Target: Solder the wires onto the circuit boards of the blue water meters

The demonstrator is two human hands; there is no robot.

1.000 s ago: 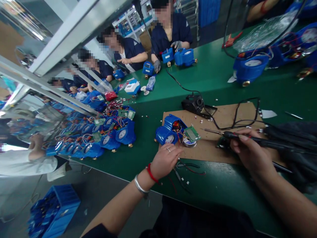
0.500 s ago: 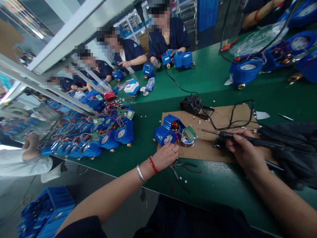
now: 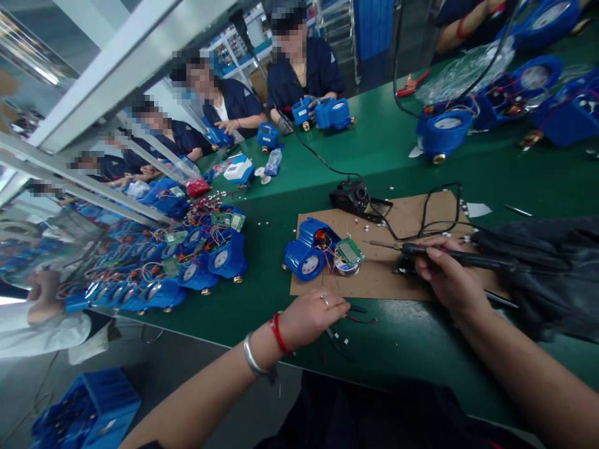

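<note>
My right hand [image 3: 447, 271] grips a soldering iron [image 3: 412, 249] by its dark handle, the tip pointing left. Over the tabletop, my left hand [image 3: 316, 318] has its fingers drawn together beside thin red and black wires [image 3: 362, 320]; what they pinch is too small to make out. Pliers [image 3: 337, 343] lie partly hidden under that hand. Ahead of it sits a blue water meter [image 3: 306, 255], with wires leading to a green circuit board with a grey display [image 3: 349, 251]. The board rests against a solder spool [image 3: 346, 269].
A cardboard sheet [image 3: 374, 284] lies under the meter. Behind stands a black soldering iron holder [image 3: 350, 198]; its cable loops across the cardboard. Several wired meters [image 3: 187, 274] crowd the left. Dark cloth [image 3: 528, 268] lies at right. A blue crate [image 3: 110, 399] stands below; co-workers sit opposite.
My left hand has moved down and toward me, from the meter's front to the wires and pliers. My right hand still holds the soldering iron. The whole view has shifted slightly.
</note>
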